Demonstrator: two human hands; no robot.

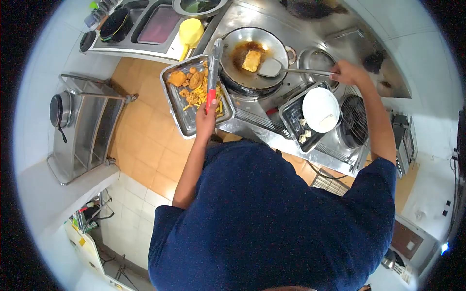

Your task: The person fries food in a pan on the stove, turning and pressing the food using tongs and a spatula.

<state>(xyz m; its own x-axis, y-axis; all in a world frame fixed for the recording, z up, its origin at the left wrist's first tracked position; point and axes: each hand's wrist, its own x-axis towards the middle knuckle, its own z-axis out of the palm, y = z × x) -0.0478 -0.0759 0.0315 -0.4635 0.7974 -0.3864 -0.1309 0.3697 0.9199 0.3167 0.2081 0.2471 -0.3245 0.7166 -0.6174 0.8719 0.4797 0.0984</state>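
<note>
My left hand [206, 120] is closed around the red handle of metal tongs [211, 94], which point away from me over a steel tray [187, 119]. In that tray lie yellow fries [196, 95] and browned fried pieces [177, 78]. With my right hand [350, 73] I grip the long handle of a metal spatula [270, 68]. Its broad blade rests inside the wok [242, 35], just right of a golden, roughly square fried piece [251, 61]. Brown oil surrounds that piece.
A white bowl [320, 107] sits on a dark tray [303, 144] holding pale scraps, beside a round burner grate [353, 119]. Behind the spatula handle is a round metal pan [315, 60]. A yellow dipper [191, 31] lies at the back left, near sink basins [158, 26].
</note>
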